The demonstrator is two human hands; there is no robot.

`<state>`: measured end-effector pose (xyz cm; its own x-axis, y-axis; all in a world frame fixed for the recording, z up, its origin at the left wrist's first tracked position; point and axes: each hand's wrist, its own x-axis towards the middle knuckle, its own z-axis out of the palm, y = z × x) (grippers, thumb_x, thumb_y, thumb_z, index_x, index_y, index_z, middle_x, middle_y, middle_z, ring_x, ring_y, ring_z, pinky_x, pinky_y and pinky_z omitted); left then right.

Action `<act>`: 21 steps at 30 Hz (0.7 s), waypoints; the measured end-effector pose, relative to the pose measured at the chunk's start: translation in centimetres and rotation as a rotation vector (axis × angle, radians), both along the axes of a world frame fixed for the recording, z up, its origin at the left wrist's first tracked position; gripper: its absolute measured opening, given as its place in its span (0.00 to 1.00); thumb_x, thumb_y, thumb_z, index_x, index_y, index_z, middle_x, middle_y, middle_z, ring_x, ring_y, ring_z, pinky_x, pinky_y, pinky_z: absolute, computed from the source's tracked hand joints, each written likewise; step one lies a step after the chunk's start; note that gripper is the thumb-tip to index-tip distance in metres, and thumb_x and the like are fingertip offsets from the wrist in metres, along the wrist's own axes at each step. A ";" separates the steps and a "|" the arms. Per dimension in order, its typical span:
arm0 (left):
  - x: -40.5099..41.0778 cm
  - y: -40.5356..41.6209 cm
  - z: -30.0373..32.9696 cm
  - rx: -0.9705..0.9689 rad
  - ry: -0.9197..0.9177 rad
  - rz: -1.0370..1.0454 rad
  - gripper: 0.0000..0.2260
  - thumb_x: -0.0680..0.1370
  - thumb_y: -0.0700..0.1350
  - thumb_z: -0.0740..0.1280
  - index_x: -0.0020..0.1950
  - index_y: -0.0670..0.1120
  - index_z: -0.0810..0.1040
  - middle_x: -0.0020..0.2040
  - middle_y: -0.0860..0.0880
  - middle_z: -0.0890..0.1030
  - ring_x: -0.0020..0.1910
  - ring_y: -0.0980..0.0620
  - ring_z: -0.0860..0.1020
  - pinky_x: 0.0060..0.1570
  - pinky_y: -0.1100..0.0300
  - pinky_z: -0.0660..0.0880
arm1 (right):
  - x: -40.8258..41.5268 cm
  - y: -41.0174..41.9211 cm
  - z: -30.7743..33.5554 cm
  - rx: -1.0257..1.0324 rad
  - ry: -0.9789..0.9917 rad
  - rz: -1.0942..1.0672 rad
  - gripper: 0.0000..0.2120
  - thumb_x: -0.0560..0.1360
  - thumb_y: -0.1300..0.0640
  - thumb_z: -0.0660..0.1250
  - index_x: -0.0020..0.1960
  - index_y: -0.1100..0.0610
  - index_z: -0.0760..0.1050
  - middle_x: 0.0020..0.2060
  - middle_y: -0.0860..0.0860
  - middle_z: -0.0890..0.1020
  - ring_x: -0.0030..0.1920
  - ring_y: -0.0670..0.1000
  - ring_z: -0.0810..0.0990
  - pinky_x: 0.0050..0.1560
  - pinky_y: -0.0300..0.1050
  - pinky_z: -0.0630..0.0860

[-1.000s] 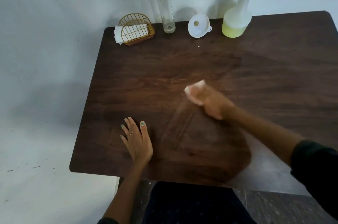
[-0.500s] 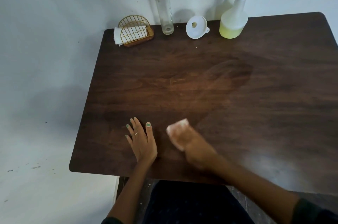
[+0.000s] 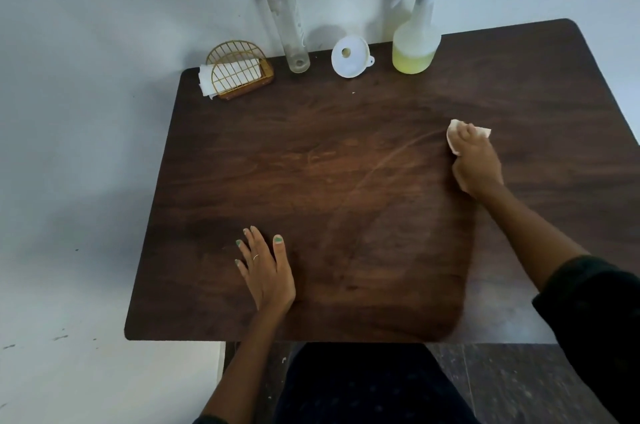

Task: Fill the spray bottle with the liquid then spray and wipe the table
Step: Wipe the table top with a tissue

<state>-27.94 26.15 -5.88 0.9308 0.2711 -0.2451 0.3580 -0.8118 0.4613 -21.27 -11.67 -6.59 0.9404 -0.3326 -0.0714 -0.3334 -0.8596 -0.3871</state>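
Observation:
My right hand [image 3: 476, 163] grips a white tissue [image 3: 453, 136] and presses it onto the dark wooden table [image 3: 346, 153] at the right of its middle. Faint wet streaks curve across the wood to the left of it. My left hand [image 3: 265, 267] lies flat on the table near the front edge, fingers straight. The spray bottle [image 3: 415, 42], with yellow liquid in its lower part and a white trigger head, stands at the back edge. A white funnel [image 3: 350, 58] lies just left of it.
A tall clear bottle [image 3: 289, 21] with a purple cap stands at the back, against the white wall. A gold wire holder [image 3: 237, 71] with white tissues sits at the back left corner. My dark-clothed legs show below the front edge.
My right hand has swept the tissue from near the front edge, beside my left hand, up and to the right. My left hand has stayed where it was.

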 end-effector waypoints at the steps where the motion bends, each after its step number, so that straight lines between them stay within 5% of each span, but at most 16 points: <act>1: -0.1 -0.2 0.0 -0.004 -0.002 -0.002 0.26 0.84 0.53 0.48 0.79 0.43 0.49 0.80 0.46 0.50 0.79 0.46 0.44 0.75 0.49 0.39 | -0.5 0.9 -0.1 -0.003 0.001 -0.038 0.33 0.68 0.71 0.54 0.74 0.61 0.59 0.72 0.57 0.65 0.74 0.59 0.58 0.70 0.53 0.63; 4: 0.0 -0.8 0.0 -0.006 0.002 -0.011 0.27 0.83 0.54 0.47 0.79 0.43 0.48 0.80 0.46 0.49 0.79 0.46 0.44 0.75 0.49 0.39 | -3.4 6.9 -0.8 0.062 -0.026 -0.012 0.32 0.70 0.67 0.51 0.74 0.63 0.57 0.74 0.61 0.61 0.74 0.63 0.59 0.74 0.51 0.53; 7: 0.2 -1.1 -0.1 0.005 0.016 -0.033 0.30 0.82 0.58 0.44 0.79 0.43 0.48 0.80 0.46 0.49 0.79 0.46 0.44 0.75 0.49 0.39 | -8.9 15.0 -1.5 0.131 -0.182 0.300 0.24 0.78 0.62 0.44 0.73 0.63 0.59 0.71 0.58 0.65 0.72 0.60 0.62 0.75 0.42 0.44; 10: 0.3 -1.0 -0.2 -0.001 0.008 -0.038 0.26 0.84 0.53 0.48 0.79 0.42 0.48 0.80 0.45 0.50 0.79 0.46 0.44 0.75 0.49 0.39 | -13.4 20.6 -1.9 0.027 -0.218 0.734 0.28 0.77 0.59 0.51 0.76 0.58 0.50 0.69 0.54 0.70 0.76 0.50 0.48 0.75 0.44 0.46; 13: 0.3 -0.8 -0.3 0.011 0.003 -0.045 0.26 0.84 0.52 0.48 0.79 0.42 0.49 0.80 0.45 0.50 0.79 0.46 0.44 0.75 0.49 0.39 | -13.6 19.5 -2.0 -0.026 -0.130 1.119 0.26 0.73 0.59 0.54 0.72 0.59 0.64 0.71 0.54 0.69 0.74 0.53 0.59 0.73 0.51 0.53; 16: 0.3 -0.8 -0.3 0.013 0.005 -0.047 0.27 0.83 0.55 0.48 0.79 0.42 0.49 0.80 0.46 0.50 0.79 0.46 0.44 0.75 0.49 0.39 | -9.7 13.8 -1.1 0.081 -0.110 0.968 0.22 0.80 0.55 0.49 0.71 0.60 0.66 0.71 0.54 0.68 0.73 0.52 0.62 0.74 0.49 0.51; 21: 0.4 -0.8 -0.5 0.016 -0.010 -0.044 0.35 0.76 0.61 0.40 0.79 0.43 0.49 0.80 0.46 0.50 0.79 0.46 0.45 0.75 0.48 0.40 | -3.6 1.8 -0.4 0.055 -0.044 0.176 0.29 0.71 0.65 0.49 0.72 0.60 0.63 0.72 0.58 0.67 0.73 0.58 0.62 0.74 0.45 0.53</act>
<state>-27.58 25.30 -6.36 0.9443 0.2338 -0.2316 0.3172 -0.8340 0.4514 -24.86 -9.88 -7.02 0.9863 -0.1596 -0.0421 -0.1615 -0.8802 -0.4463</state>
